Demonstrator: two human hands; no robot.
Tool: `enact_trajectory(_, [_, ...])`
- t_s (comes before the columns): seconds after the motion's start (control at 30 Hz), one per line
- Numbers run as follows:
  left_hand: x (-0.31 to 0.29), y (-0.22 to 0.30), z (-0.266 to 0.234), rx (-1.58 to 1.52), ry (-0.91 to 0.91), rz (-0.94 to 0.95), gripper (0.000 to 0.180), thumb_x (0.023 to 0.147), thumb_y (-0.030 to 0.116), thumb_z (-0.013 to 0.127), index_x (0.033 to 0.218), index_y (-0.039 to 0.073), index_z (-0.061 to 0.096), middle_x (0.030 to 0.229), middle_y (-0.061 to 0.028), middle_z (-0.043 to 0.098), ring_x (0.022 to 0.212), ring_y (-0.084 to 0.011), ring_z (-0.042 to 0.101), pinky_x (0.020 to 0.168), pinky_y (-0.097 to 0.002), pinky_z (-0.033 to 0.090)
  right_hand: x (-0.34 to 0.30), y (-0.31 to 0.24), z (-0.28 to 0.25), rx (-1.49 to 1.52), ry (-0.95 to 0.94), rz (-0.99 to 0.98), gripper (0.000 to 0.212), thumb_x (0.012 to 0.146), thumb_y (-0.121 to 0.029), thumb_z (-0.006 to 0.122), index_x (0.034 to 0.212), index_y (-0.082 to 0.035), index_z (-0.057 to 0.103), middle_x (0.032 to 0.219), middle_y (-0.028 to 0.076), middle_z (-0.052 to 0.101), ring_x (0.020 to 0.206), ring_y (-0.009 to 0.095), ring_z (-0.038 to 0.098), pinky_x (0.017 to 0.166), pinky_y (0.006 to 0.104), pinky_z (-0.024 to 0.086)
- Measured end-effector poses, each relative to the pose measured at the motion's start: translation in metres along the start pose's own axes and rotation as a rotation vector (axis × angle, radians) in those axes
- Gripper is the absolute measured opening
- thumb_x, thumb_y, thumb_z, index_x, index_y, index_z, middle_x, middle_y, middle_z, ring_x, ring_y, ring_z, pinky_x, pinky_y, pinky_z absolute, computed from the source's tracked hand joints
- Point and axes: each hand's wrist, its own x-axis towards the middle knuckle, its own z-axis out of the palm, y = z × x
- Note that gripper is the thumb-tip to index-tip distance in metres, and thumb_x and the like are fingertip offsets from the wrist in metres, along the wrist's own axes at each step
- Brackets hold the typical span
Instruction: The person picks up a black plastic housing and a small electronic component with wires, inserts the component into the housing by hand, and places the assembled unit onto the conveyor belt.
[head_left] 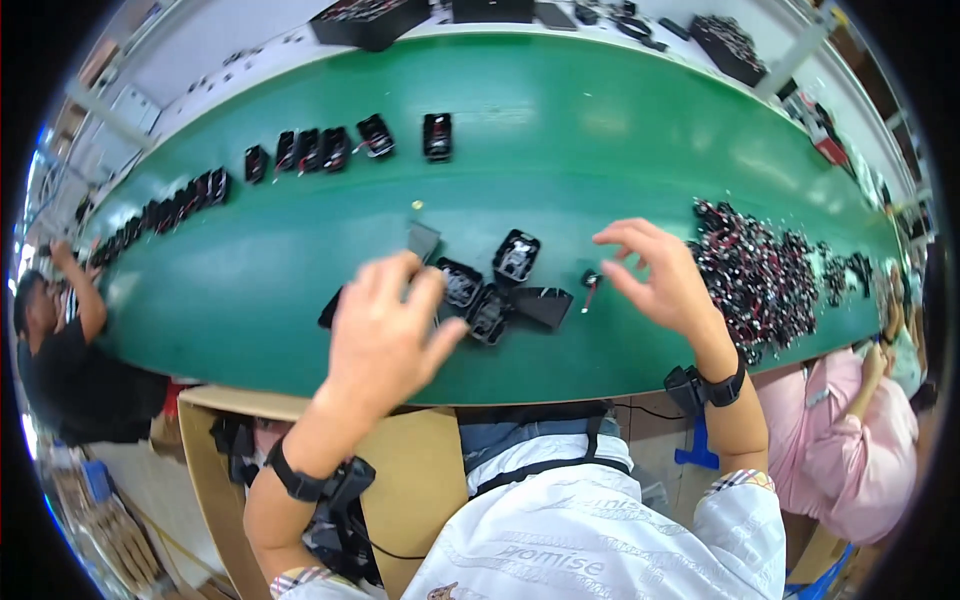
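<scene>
My left hand [382, 325] hovers, slightly blurred, over the left side of a small cluster of black plastic parts, fingers spread and nothing seen in them. In that cluster are open black housings: one at the top [517, 257], one in the middle [460, 283] and one nearer me [488, 316]. A smooth black cover [542, 307] lies at their right. My right hand [655, 275] is open, thumb and fingers apart, just right of a small black component with a red and white wire [590, 283]. Whether the fingers touch it I cannot tell.
A large heap of small wired components [755, 275] lies on the green table [570, 130] at the right. Several filled black housings [308, 150] form a row toward the left. Below the table edge stands a cardboard box [410, 490]. People sit at both sides.
</scene>
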Motion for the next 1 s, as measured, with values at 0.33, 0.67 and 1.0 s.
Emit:
enact_trajectory(0.33, [0.057,0.084,0.098,0.026,-0.287,0.371,0.054,0.081,0.02,0.075,0.131,0.014,0.056,0.127,-0.0161,0.054,0.11,-0.0327,0.057,0.089,-0.0412,0.047,-0.05,0.028,0.051,0.04,0.261,0.091,0.021,0.086,-0.003,0.073,0.107,-0.008,0.074,0.115,0.011,0.067,0.085,0.026,0.071,0.075,0.0368,0.058])
enact_trajectory(0.67, [0.094,0.138,0.083,-0.367,-0.317,-0.049,0.039,0.091,0.027,0.07,0.111,0.002,0.047,0.107,-0.0195,0.062,0.099,-0.042,0.065,0.08,-0.0503,0.054,-0.093,0.015,0.038,1.277,0.583,0.288,0.013,0.088,0.007,0.073,0.099,0.002,0.068,0.114,0.014,0.071,0.102,0.017,0.068,0.09,0.0294,0.056])
enact_trajectory(1.0, [0.082,0.176,0.15,-1.081,-0.112,-0.244,0.079,0.079,0.016,0.079,0.142,-0.001,0.034,0.128,-0.0248,0.059,0.113,-0.0402,0.065,0.091,-0.0478,0.056,-0.102,0.036,0.044,0.884,0.747,0.223,0.012,0.085,0.01,0.074,0.094,0.003,0.07,0.111,0.017,0.07,0.098,0.017,0.068,0.087,0.0268,0.055])
